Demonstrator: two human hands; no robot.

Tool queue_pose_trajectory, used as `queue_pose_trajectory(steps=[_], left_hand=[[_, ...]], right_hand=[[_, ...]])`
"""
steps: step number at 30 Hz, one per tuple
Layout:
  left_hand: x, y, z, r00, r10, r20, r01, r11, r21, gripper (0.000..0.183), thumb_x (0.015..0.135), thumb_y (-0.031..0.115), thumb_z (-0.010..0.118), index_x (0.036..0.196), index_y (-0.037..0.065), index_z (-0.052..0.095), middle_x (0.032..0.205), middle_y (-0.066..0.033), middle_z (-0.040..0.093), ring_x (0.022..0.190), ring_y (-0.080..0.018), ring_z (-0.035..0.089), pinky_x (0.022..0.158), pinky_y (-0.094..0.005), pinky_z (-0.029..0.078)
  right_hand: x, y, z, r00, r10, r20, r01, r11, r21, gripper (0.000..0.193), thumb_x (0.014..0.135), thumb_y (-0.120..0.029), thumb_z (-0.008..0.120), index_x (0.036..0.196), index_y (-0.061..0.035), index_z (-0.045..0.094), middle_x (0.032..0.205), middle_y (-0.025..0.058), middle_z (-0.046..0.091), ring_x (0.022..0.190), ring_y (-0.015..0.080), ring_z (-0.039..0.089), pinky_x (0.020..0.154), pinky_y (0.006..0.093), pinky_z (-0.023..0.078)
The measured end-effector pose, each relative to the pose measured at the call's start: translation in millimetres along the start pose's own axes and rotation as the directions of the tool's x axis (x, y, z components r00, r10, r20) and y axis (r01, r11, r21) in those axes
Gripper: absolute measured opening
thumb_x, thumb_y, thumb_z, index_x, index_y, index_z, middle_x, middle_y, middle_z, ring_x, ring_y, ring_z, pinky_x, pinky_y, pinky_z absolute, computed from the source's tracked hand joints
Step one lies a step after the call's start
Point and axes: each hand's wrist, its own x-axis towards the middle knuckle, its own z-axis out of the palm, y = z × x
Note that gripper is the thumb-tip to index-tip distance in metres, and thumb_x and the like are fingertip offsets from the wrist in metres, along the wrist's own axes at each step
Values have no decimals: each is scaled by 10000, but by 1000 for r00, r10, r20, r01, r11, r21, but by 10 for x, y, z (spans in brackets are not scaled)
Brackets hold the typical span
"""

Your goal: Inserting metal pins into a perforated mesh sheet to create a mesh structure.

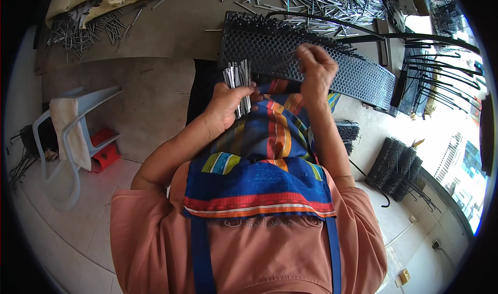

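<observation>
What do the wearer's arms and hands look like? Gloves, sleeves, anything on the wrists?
Left hand and right hand are both bare, no gloves. Left forearm and right forearm are uncovered; no watch or band visible at either wrist. Loose, plain short sleeves of a salmon-brown shirt end around the elbows.

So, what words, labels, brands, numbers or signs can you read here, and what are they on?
None can be read for certain.
Shirt: small markings beside the edge of the apron, too unclear to read.
Bright view outside: too washed out and blurred to read.
Bundle of thin strips in the left hand: no lettering seen.
</observation>
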Motion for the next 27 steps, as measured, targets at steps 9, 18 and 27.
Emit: queue_pose_trajectory(steps=[9, 18, 27], left_hand=[[14, -6, -2, 997, 68, 31, -68, 998, -2, 127, 807, -44, 649, 931, -71, 652, 817, -163, 698, 679, -246, 705, 578, -334, 575], [-18, 73, 23, 997, 67, 26, -68, 996, 59, 89, 801, -45, 642, 883, -74, 661, 807, -173, 696, 663, -259, 702, 563, -334, 570], [6, 53, -4, 1000, 25, 1, -26, 999, 20, 64, 806, -36, 639, 850, -73, 668, 793, -168, 696, 661, -241, 699, 563, -322, 566]], right_hand=[[424, 91, 6, 770, -637, -45, 611, 756, -235, 100, 785, 71, 716, 853, -1, 727, 815, 5, 657, 656, 45, 558, 570, 182, 432], [452, 129, 110, 770, -634, 68, 603, 690, -400, 103, 740, 24, 760, 835, 4, 724, 764, 54, 666, 637, 105, 610, 587, 232, 466], [452, 82, 155, 756, -649, 80, 578, 605, -547, 121, 761, -9, 757, 880, -25, 745, 715, 45, 616, 603, 96, 565, 555, 247, 425]])
